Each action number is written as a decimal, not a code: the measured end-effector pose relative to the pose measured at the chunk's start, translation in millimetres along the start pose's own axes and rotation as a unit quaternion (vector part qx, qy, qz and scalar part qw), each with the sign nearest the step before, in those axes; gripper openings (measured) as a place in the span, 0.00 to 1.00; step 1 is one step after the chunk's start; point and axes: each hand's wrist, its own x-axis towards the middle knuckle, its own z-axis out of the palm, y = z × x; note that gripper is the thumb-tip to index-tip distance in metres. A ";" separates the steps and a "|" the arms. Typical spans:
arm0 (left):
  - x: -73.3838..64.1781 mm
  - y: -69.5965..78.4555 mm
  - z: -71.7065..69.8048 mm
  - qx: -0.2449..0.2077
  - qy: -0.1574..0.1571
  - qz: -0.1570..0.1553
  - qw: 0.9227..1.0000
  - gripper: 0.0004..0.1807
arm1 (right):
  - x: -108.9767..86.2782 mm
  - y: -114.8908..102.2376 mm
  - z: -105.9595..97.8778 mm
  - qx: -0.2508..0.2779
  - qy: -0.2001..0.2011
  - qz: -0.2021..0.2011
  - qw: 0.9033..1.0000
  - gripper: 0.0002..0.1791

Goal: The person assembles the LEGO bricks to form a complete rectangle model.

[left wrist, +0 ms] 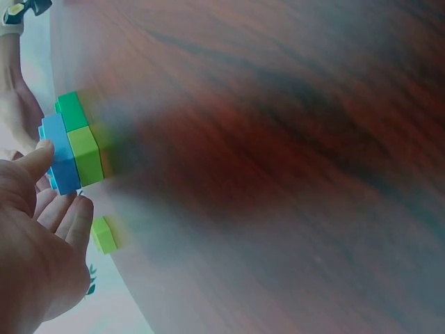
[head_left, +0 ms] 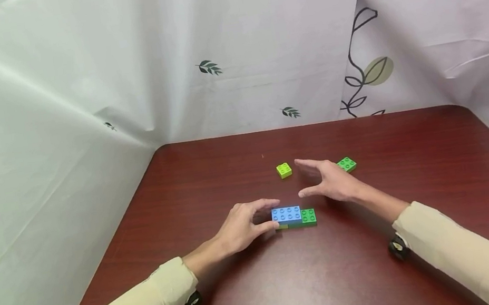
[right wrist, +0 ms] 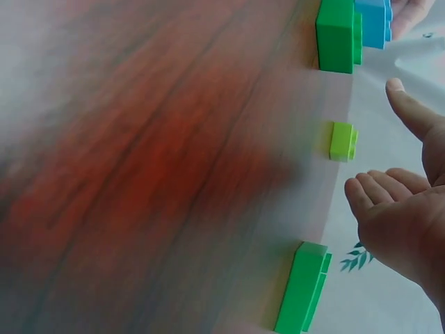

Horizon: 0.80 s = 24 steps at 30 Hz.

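A blue brick (head_left: pixel 286 215) bridges a green brick (head_left: pixel 308 217) and a lime brick (left wrist: pixel 86 154) underneath, forming one small stack on the table. At the stack's left end, my left hand (head_left: pixel 243 226) holds the blue brick, thumb on its near side and fingers along its far side. My right hand (head_left: pixel 333 181) hovers behind and right of the stack, thumb and fingers spread with nothing between them. Just left of its fingertips sits a small lime brick (head_left: pixel 283 170). Another green brick (head_left: pixel 347 164) lies beyond the right hand, which partly covers it in the head view.
A dark red-brown wooden table (head_left: pixel 264 277) carries all the bricks. White cloth (head_left: pixel 253 87) printed with leaves hangs behind its far edge and at the sides. Both forearms wear pale sleeves, with a dark wrist device (head_left: pixel 399 248) visible under the right one.
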 end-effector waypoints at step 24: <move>-0.6 -0.6 3.7 0.013 -0.001 -0.005 1.000 0.28 | 43.7 9.5 20.4 0.057 0.023 0.030 0.998 0.44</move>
